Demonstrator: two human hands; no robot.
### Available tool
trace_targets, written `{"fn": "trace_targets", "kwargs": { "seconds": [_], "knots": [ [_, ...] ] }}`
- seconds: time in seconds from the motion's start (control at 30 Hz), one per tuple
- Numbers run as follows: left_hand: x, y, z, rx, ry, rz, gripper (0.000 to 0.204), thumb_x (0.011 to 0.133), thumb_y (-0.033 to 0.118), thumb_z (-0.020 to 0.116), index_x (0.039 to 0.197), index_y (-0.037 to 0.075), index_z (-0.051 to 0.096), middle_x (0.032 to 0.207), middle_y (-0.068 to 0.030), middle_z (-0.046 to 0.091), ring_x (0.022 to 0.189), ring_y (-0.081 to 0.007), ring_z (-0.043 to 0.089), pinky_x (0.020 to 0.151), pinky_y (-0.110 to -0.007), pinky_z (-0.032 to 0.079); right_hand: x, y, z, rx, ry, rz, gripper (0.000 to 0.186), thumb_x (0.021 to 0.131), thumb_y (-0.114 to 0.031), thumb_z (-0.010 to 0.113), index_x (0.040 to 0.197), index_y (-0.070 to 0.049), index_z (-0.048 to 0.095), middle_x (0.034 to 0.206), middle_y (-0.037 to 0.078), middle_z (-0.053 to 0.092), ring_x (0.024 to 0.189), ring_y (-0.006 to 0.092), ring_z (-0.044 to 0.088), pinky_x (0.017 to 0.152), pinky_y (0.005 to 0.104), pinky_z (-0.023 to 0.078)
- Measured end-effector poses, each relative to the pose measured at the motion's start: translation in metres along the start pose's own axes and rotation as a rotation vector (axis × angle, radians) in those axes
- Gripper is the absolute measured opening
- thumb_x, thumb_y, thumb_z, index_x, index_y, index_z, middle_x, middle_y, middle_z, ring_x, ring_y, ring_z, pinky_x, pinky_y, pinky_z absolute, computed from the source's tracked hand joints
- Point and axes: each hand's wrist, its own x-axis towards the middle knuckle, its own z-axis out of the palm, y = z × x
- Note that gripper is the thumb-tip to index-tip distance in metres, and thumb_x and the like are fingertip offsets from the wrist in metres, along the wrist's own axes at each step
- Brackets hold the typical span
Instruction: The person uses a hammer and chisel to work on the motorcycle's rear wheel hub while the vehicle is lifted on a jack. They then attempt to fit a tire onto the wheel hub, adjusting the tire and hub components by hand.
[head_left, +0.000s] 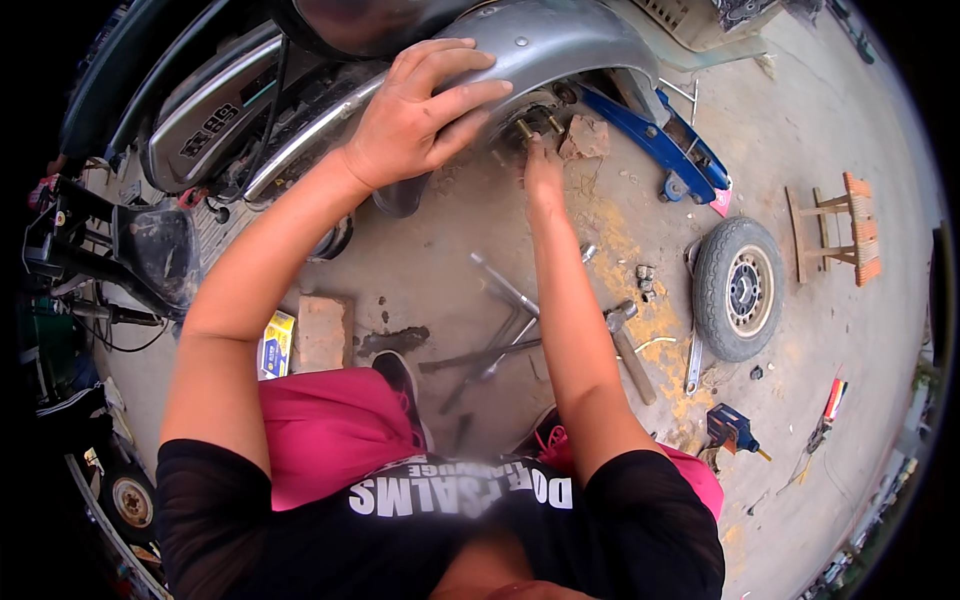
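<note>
My left hand point(425, 105) lies with fingers spread on the grey metal fender point(565, 45) of a vehicle. Below the fender's arch, my right hand point(543, 165) reaches in, its fingers drawn together beside brass-coloured studs point(523, 128). Whatever those fingers hold is hidden by the hand itself. A broken brick piece point(585, 138) sits just right of the studs. Beyond it, a blue floor jack point(650, 140) extends under the vehicle.
Right of my right arm stand a wheel with tyre point(745, 285), a hammer point(630, 345), a wrench point(694, 362) and several sockets point(646, 280). A cross wrench point(505, 290) lies between my arms. A brick point(325, 333) is by my left knee; a small wooden stool point(840, 230) is far right.
</note>
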Motion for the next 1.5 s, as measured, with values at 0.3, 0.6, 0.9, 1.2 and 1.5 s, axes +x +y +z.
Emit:
{"fn": "trace_targets", "kwargs": {
  "seconds": [0.3, 0.6, 0.9, 1.2, 1.5],
  "knots": [
    [-0.006, -0.002, -0.005, 0.017, -0.011, -0.013, 0.041, 0.074, 0.005, 0.069, 0.114, 0.012, 0.066, 0.121, -0.0108, 0.055, 0.117, -0.0331, 0.05, 0.099, -0.043, 0.042, -0.019, -0.024, 0.013, 0.197, -0.045, 0.169, 0.043, 0.093, -0.034, 0.056, 0.111, 0.004, 0.053, 0.093, 0.018, 0.064, 0.084, 0.026, 0.063, 0.074, 0.0381, 0.05],
    [-0.004, -0.004, -0.003, 0.011, -0.02, -0.006, 0.042, 0.074, 0.005, 0.069, 0.115, 0.012, 0.066, 0.121, -0.0106, 0.055, 0.118, -0.0329, 0.05, 0.099, -0.043, 0.041, -0.023, -0.035, 0.01, 0.216, -0.018, 0.25, 0.049, 0.097, -0.047, 0.048, 0.105, 0.0, 0.055, 0.075, 0.009, 0.06, 0.054, 0.0168, 0.052, 0.051, 0.0306, 0.042],
    [-0.002, -0.002, -0.002, 0.003, -0.019, -0.001, 0.041, 0.074, 0.005, 0.068, 0.115, 0.012, 0.066, 0.121, -0.0106, 0.055, 0.118, -0.0327, 0.05, 0.1, -0.043, 0.041, -0.019, -0.004, 0.023, -0.069, 0.327, -0.371, 0.026, 0.092, -0.023, 0.063, 0.101, 0.0, 0.054, 0.082, 0.01, 0.061, 0.069, 0.0164, 0.056, 0.062, 0.0324, 0.047],
    [-0.004, -0.004, -0.003, 0.003, -0.023, -0.008, 0.042, 0.073, 0.004, 0.068, 0.115, 0.012, 0.066, 0.121, -0.0104, 0.055, 0.118, -0.0325, 0.05, 0.1, -0.043, 0.041, -0.016, -0.011, 0.001, 0.509, -0.079, 0.214, 0.035, 0.091, -0.032, 0.063, 0.111, -0.005, 0.052, 0.092, 0.013, 0.059, 0.071, 0.0205, 0.056, 0.062, 0.032, 0.047],
    [-0.005, -0.004, -0.003, -0.002, -0.024, -0.011, 0.041, 0.074, 0.004, 0.068, 0.115, 0.012, 0.066, 0.123, -0.0107, 0.055, 0.119, -0.0326, 0.049, 0.1, -0.043, 0.041, -0.016, -0.036, 0.006, 1.02, -0.178, 0.465, 0.023, 0.095, -0.033, 0.059, 0.097, -0.013, 0.049, 0.079, 0.007, 0.051, 0.059, 0.0126, 0.045, 0.048, 0.0236, 0.034]
  ]
}}
